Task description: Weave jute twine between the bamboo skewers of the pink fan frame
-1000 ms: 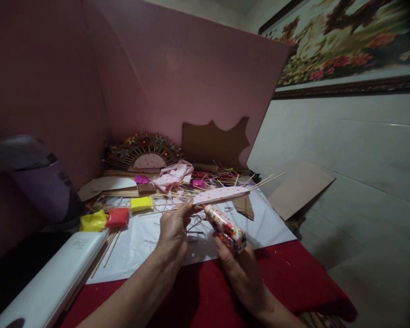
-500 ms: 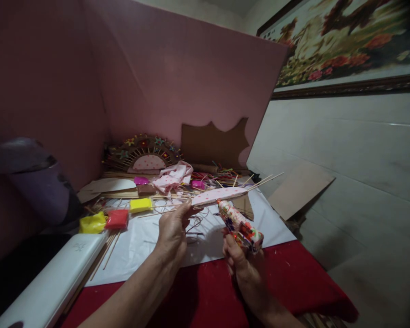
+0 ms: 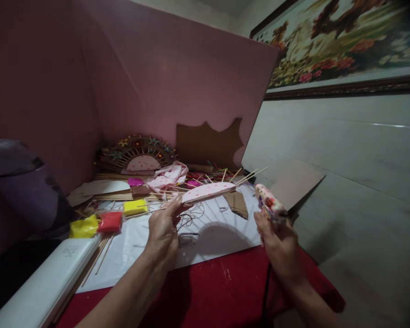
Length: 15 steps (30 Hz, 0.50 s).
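My left hand (image 3: 164, 230) pinches the left end of a half-round piece covered in pink dotted cloth (image 3: 208, 192), with thin wooden sticks fanning out from it. The piece is held above the white sheet (image 3: 212, 241). To its right, my right hand (image 3: 280, 241) is closed around a glue gun (image 3: 270, 202) wrapped in flowered material, its tip pointing up and left, apart from the piece. A dark cord hangs below that hand.
A decorated fan (image 3: 141, 155) and jagged brown cardboard (image 3: 208, 142) stand at the back. Yellow (image 3: 135, 207) and red packets (image 3: 110, 222), loose sticks and a long white box (image 3: 51, 282) lie left. A cardboard scrap (image 3: 237, 204) lies behind the held piece.
My right hand has moved the glue gun right, away from the edge of the dotted piece. My left hand still holds the piece, now tilted slightly differently. The view has shifted a little.
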Available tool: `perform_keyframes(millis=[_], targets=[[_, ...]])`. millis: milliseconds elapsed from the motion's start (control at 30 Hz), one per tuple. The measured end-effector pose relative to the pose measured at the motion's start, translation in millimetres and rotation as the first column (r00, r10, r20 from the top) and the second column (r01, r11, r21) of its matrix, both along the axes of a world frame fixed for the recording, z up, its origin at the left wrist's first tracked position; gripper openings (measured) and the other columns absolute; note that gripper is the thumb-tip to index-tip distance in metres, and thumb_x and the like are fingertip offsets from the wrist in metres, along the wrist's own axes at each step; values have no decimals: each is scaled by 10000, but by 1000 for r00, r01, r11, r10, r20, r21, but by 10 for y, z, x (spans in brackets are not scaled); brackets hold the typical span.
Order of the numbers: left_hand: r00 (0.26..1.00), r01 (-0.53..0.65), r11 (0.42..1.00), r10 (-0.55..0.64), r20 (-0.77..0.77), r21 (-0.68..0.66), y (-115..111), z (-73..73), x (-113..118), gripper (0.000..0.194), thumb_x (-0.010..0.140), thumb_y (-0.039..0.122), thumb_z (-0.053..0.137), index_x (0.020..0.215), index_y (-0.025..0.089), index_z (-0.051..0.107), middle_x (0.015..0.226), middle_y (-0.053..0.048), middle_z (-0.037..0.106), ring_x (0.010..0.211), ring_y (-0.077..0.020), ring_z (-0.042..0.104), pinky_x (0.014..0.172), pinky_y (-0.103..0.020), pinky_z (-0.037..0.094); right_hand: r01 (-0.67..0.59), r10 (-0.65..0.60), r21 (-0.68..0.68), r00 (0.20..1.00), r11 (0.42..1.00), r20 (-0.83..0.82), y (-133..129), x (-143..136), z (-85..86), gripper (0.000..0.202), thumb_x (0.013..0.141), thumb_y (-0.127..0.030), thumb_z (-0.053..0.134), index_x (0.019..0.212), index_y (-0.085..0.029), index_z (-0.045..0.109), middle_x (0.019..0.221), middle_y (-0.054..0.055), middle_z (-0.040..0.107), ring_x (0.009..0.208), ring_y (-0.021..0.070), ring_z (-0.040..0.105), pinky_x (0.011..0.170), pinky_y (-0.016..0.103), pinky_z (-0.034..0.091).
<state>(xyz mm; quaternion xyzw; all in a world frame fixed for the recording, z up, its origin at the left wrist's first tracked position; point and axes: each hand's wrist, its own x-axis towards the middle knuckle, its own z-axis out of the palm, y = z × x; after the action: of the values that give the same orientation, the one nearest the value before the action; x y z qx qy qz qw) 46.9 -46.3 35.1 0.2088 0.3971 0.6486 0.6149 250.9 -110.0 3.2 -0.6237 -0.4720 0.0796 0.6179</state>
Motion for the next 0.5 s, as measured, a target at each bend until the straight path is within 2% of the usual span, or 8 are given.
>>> perform_keyframes(millis=[67, 100, 133, 200, 267, 367, 433, 500], targets=[[1000, -4, 1000, 4, 20, 16, 5, 22, -9, 193, 505, 199, 709, 684, 135, 673, 644, -11, 684, 675, -150, 611, 632, -254, 311, 83, -29, -224, 971, 971, 236, 99, 239, 85, 379, 783, -430, 525, 1057, -168, 530, 871, 87, 641, 744, 215, 598, 620, 297, 433], [1000, -5, 1000, 5, 19, 14, 9, 26, -12, 189, 501, 192, 707, 677, 134, 672, 637, -7, 682, 669, -144, 608, 630, -250, 309, 137, -5, -348, 935, 927, 354, 151, 323, 108, 346, 820, -391, 464, 1077, -167, 521, 914, 103, 641, 796, 236, 601, 656, 318, 426], [1000, -6, 1000, 5, 14, 10, 13, 25, -14, 185, 498, 190, 707, 671, 135, 669, 632, -3, 680, 663, -137, 606, 631, -247, 307, 195, 39, -440, 882, 877, 469, 203, 380, 114, 328, 838, -354, 425, 1081, -157, 522, 959, 124, 633, 835, 253, 600, 681, 334, 416], [1000, -9, 1000, 9, 3, -2, 22, 12, -16, 176, 491, 190, 709, 653, 139, 662, 620, 5, 674, 649, -128, 600, 637, -244, 309, 263, 158, -532, 769, 805, 620, 304, 431, 73, 345, 865, -329, 371, 1105, -130, 520, 1046, 158, 605, 898, 272, 592, 720, 346, 398], [1000, -9, 1000, 9, 3, 9, 27, -2, -15, 176, 490, 192, 714, 650, 142, 659, 621, 8, 672, 645, -127, 601, 635, -243, 313, 289, 240, -556, 681, 779, 691, 402, 441, -11, 413, 873, -394, 374, 1158, -125, 503, 1086, 166, 583, 915, 275, 592, 728, 343, 391], [1000, -9, 999, 8, 21, 44, 22, -4, -8, 187, 499, 196, 725, 668, 139, 667, 632, 4, 675, 646, -130, 605, 614, -236, 321, 284, 304, -559, 609, 779, 733, 505, 440, -109, 485, 853, -473, 420, 1206, -147, 489, 1051, 145, 587, 889, 266, 596, 706, 332, 392], [1000, -14, 999, 13, 26, 51, 10, 6, -2, 180, 511, 198, 725, 670, 133, 672, 624, -3, 673, 640, -131, 604, 595, -233, 324, 305, 276, -505, 562, 807, 780, 507, 399, -96, 487, 833, -451, 482, 1199, -130, 500, 1012, 151, 591, 884, 275, 585, 708, 340, 392], [1000, -20, 999, 19, 14, 38, -3, 13, 5, 171, 514, 198, 727, 661, 128, 674, 610, -8, 668, 626, -129, 599, 581, -230, 326, 325, 158, -363, 516, 873, 842, 436, 279, -17, 445, 816, -396, 535, 1149, -101, 529, 967, 160, 594, 882, 287, 565, 727, 363, 387]])
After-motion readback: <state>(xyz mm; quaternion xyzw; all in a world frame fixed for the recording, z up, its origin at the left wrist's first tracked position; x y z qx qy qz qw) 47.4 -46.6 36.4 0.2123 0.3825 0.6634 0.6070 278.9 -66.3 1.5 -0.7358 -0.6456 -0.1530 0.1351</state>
